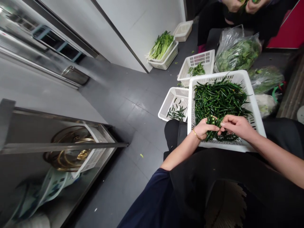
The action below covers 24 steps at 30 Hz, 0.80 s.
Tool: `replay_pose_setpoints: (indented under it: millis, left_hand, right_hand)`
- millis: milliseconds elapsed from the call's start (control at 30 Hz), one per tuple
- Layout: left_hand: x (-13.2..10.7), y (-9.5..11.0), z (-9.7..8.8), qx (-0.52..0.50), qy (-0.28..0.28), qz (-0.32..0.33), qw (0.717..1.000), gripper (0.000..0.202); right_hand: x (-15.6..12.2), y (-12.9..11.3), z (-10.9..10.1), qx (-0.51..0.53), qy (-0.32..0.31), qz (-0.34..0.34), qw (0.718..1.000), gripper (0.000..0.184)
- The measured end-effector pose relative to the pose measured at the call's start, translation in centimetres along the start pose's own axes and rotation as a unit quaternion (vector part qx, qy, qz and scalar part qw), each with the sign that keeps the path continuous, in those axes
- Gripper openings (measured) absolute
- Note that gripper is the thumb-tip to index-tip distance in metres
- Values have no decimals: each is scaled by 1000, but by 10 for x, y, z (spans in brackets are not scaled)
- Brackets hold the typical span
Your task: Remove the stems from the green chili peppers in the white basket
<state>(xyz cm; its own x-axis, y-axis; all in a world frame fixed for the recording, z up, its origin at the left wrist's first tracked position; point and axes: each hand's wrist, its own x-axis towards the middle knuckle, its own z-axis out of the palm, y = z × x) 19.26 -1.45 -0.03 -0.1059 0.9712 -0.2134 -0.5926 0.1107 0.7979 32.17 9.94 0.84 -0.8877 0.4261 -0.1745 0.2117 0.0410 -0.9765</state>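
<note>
A bunch of long green chilies [211, 120], too tightly packed to count, is gripped in the left hand [201, 129], which wears one gold-coloured bracelet [197, 134]; the right hand [234, 124] has its thumb and fingers pinched together at the bunch's right end, on exactly which part is too small to tell. Both hands are over the near side of one large white perforated basket [256, 101] on the person's lap, hiding part of the chili pile [218, 98] within. Just beyond its left side, one smaller white basket [165, 100] holds scattered chilies [177, 112], more than ten, its right end blocked from view by the large one. Behind, another basket [206, 57] holds leafy sprigs [196, 69]; farther off, long-stalked greens [163, 46] fill what looks like two nested baskets [169, 60], with one pale container [183, 31] beyond. To the right crowd at least three plastic bags: one of leafy greens [239, 53], a flatter one [266, 79] and a whitish one [264, 104]. Past them sits one co-worker, two hands [253, 5] closed on something green. Across the floor, one metal shelf unit [71, 146] stands at left, and one metal bin [75, 75] lies farther back.
</note>
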Motion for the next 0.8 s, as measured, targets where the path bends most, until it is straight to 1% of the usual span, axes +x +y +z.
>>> replay_pose_setpoints:
  millis: [33, 100, 133, 167, 200, 233, 300, 367, 433, 533, 600, 667, 700, 767, 800]
  left_hand:
    - [-1, 1, 0, 0, -4, 10, 1000, 43]
    - [-3, 3, -2, 2, -9, 28, 1000, 46]
    - [-5, 4, -4, -1, -8, 34, 999, 46]
    - [-7, 5, -5, -5, -3, 39, 999, 47]
    - [-8, 6, -7, -8, 6, 41, 999, 47]
    - [-9, 6, -7, -8, 17, 41, 999, 47]
    - [-10, 5, -7, 0, 35, 32, 999, 47]
    - [-7, 2, -5, 10, 50, 22, 998, 48]
    - [-3, -1, -4, 14, 62, 18, 998, 50]
    - [1, -5, -5, 1, 85, 33, 996, 48]
    - [1, -9, -6, -12, 100, 38, 994, 47]
    - [1, -12, -7, -21, 101, 30, 994, 42]
    - [0, -13, -6, -25, 98, 21, 995, 37]
    - [1, -10, -5, -31, 95, 7, 995, 28]
    - [2, -5, -6, -30, 100, 7, 994, 26]
  right_hand:
    - [0, 0, 3, 50, 8, 16, 999, 27]
    - [1, 2, 6, 158, 17, 50, 986, 29]
    - [2, 3, 6, 189, 19, 63, 980, 29]
    - [4, 5, 3, 191, 19, 72, 979, 29]
    - [5, 8, 0, 161, 24, 74, 984, 31]
    - [7, 9, -4, 108, 34, 66, 991, 35]
    - [9, 11, -10, -20, 51, 22, 998, 45]
    - [10, 11, -12, -105, 57, -32, 992, 42]
    - [10, 10, -10, -137, 59, -66, 987, 33]
    - [8, 9, -2, -167, 77, -96, 978, 27]
    - [8, 9, 3, -211, 57, -125, 968, 24]
    - [8, 8, 9, -290, 49, -167, 941, 22]
    - [9, 7, 12, -340, 59, -190, 919, 22]
    - [13, 4, 15, -430, 102, -227, 868, 22]
    - [15, 2, 15, -463, 129, -233, 845, 23]
